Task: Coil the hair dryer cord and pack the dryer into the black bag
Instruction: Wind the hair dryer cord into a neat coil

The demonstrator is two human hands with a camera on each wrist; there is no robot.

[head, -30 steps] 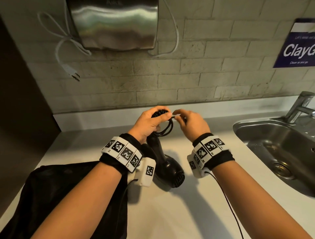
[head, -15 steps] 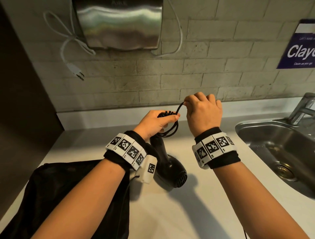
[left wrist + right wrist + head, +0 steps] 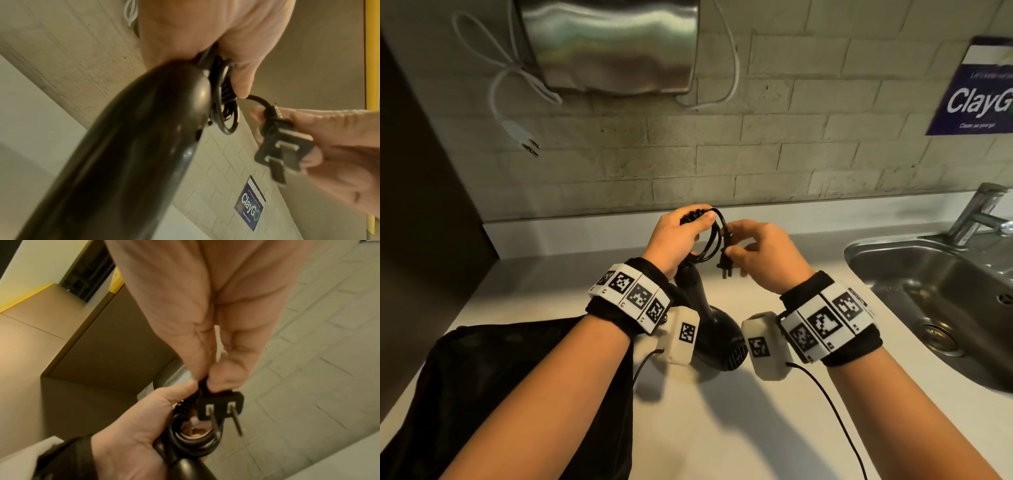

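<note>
The black hair dryer point(image 3: 717, 337) hangs head-down over the white counter, its handle point(image 3: 127, 146) held up in my left hand point(image 3: 678, 236). That hand also grips the coiled black cord point(image 3: 710, 241) at the handle's end, the loops point(image 3: 193, 439) bunched against its fingers. My right hand point(image 3: 760, 255) pinches the black two-pin plug point(image 3: 724, 267) just right of the coil; its prongs point(image 3: 226, 420) point down. The black bag point(image 3: 493, 387) lies flat on the counter at the lower left, under my left forearm.
A steel sink point(image 3: 941, 301) with a tap point(image 3: 983, 212) sits to the right. A metal hand dryer point(image 3: 609, 44) hangs on the brick wall, its white cord and plug point(image 3: 520, 135) dangling. A dark cabinet side point(image 3: 421, 219) bounds the left. A blue sign point(image 3: 976, 92) is far right.
My right hand came down from above the coil and now pinches the plug beside it. The cord's free end has been drawn in. The left hand kept the coil and the dryer handle.
</note>
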